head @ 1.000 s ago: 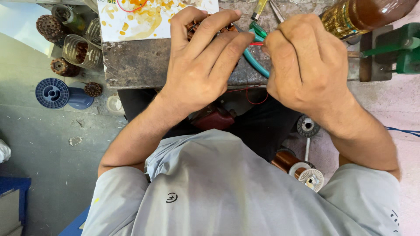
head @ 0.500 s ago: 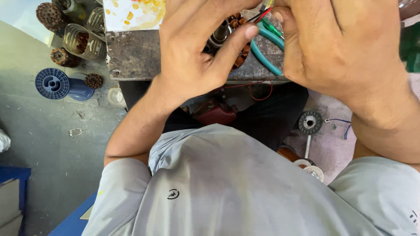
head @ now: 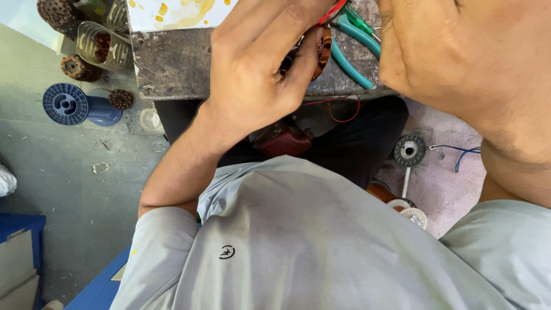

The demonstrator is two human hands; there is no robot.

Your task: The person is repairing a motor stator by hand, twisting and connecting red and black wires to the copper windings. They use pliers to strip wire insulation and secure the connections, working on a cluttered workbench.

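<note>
My left hand [head: 258,74] is curled around a small motor part wound with copper wire [head: 323,53], held just above the worn metal bench top [head: 172,63]. My right hand [head: 453,63] fills the upper right of the view, close to the camera; what its fingers hold is hidden beyond the top edge. Teal-handled pliers [head: 353,54] lie on the bench between the two hands. A thin red wire [head: 343,109] loops down under the bench edge.
On the concrete floor at left lie a blue wire spool [head: 69,104] and several wound motor cores [head: 77,66]. A stained white sheet [head: 172,12] covers the bench's top left. A black rotor on a shaft [head: 409,152] and blue wires [head: 465,154] lie at right.
Both hands have come nearer to the camera and higher in the view. The right hand now covers the top right corner, and the brown bottle seen there earlier is out of sight.
</note>
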